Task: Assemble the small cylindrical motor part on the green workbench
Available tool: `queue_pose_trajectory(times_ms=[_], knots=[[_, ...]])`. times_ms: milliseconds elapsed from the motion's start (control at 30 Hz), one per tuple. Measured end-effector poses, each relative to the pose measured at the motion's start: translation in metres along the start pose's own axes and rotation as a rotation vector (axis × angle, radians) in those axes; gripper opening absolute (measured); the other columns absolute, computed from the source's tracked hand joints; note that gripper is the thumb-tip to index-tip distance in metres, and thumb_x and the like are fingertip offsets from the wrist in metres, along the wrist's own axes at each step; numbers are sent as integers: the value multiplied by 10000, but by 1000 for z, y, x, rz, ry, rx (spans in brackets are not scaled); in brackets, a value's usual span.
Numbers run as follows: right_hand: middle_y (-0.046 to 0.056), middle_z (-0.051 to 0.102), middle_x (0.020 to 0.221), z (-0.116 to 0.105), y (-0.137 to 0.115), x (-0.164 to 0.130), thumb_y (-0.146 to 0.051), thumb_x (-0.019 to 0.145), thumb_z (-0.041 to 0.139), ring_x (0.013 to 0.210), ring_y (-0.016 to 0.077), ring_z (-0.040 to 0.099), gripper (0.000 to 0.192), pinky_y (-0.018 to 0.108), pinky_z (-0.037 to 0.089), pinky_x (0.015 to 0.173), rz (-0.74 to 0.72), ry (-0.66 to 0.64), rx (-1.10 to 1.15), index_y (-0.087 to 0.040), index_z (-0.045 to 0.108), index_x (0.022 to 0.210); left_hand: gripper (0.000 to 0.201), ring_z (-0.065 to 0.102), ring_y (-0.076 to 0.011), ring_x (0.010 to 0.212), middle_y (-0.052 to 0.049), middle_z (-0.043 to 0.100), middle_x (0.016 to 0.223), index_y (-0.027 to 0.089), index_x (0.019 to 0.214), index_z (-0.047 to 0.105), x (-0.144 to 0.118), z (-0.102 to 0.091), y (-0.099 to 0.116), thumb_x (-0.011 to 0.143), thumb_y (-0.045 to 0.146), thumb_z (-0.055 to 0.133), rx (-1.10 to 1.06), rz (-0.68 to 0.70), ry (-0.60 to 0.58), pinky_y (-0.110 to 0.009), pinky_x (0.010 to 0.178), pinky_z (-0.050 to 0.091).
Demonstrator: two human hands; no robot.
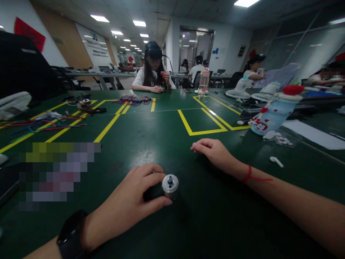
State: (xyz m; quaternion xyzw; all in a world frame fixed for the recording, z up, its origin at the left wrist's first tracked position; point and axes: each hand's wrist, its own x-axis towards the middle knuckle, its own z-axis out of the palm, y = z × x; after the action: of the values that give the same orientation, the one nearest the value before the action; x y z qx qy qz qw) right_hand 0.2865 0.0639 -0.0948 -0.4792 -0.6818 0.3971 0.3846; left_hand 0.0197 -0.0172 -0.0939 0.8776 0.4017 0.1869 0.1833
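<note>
Bright ceiling lights (139,23) recede towards 11 o'clock. At 10, desks (107,75) stand before a brown wall panel (58,41). Near 1, a metal-framed glass door (190,41) breaks a white wall (228,41); dim panes (304,43) at 2 look like a glass partition. A dark green table (215,208) spreads across 6.

A silver cylindrical motor (170,187), its flat top showing a short central shaft and dark holes, is pinched upright in the left hand (132,196).
</note>
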Motion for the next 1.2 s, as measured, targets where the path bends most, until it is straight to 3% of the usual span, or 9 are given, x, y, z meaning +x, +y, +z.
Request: queue_pose_trajectory(times_ms=[100, 233, 300, 467, 667, 767, 900, 1000, 1200], knots=[[36, 680, 823, 12, -23, -17, -330, 835, 653, 743, 149, 593, 187, 280, 450, 674, -63, -125, -38, -157, 713, 872, 266, 556, -252, 1041, -27, 581, 1145, 294, 1102, 624, 0, -3, 1, 882, 441, 645, -2, -2, -1, -402, 905, 449], [39, 631, 1033, 26, -45, -40, -281, 802, 712, 959, 167, 585, 176, 320, 453, 864, -387, -225, -134, -206, 711, 961, 254, 551, -263, 1062, -35, 577, 1170, 293, 1097, 626, 3, 2, 1, 882, 425, 648, 1, 5, 12, -420, 920, 450], [31, 612, 1051, 29, -49, -46, -254, 802, 717, 1001, 167, 573, 139, 330, 439, 912, -450, -228, -157, -224, 719, 938, 270, 544, -274, 1090, -37, 565, 1211, 302, 1119, 616, 4, 6, 2, 877, 416, 654, 11, 13, 30, -432, 931, 445], [20, 617, 968, 20, -49, -44, -253, 854, 668, 906, 138, 591, 79, 289, 468, 820, -394, -169, -41, -200, 704, 900, 242, 556, -262, 1056, -29, 583, 1161, 295, 1094, 624, 6, 8, 6, 879, 401, 654, 0, 3, 12, -419, 922, 449], [24, 607, 982, 1, -30, -35, -303, 800, 730, 951, 165, 563, 118, 345, 423, 882, -385, -474, -322, -218, 742, 880, 239, 557, -251, 1031, -27, 585, 1129, 286, 1079, 632, 7, 3, 6, 876, 410, 657, -11, -21, -15, -399, 895, 456], [24, 599, 1014, 2, -17, -32, -338, 799, 728, 968, 182, 542, 120, 379, 403, 897, -403, -520, -427, -260, 756, 887, 230, 551, -252, 1033, -28, 582, 1129, 288, 1068, 632, 9, 6, 2, 875, 410, 660, -11, -28, -20, -400, 894, 452], [28, 602, 1018, 5, -14, -32, -340, 793, 730, 970, 189, 541, 128, 390, 402, 906, -411, -520, -431, -264, 754, 893, 223, 548, -254, 1035, -30, 582, 1131, 290, 1071, 627, 10, 7, 0, 878, 399, 658, -13, -23, -17, -404, 901, 449], [38, 615, 1011, 2, -17, -31, -335, 806, 715, 934, 171, 571, 180, 343, 446, 852, -372, -469, -291, -221, 730, 944, 231, 551, -253, 1035, -27, 583, 1131, 290, 1079, 627, 8, 5, 2, 881, 406, 653, -14, -23, -17, -402, 900, 453], [43, 669, 869, -11, -3, -8, -334, 858, 627, 762, 154, 592, 185, 295, 460, 680, -239, -59, -244, -168, 708, 862, 238, 569, -244, 1027, -18, 597, 1131, 287, 1076, 640, 1, 1, 0, 867, 395, 668, -16, -10, 13, -383, 900, 459]])
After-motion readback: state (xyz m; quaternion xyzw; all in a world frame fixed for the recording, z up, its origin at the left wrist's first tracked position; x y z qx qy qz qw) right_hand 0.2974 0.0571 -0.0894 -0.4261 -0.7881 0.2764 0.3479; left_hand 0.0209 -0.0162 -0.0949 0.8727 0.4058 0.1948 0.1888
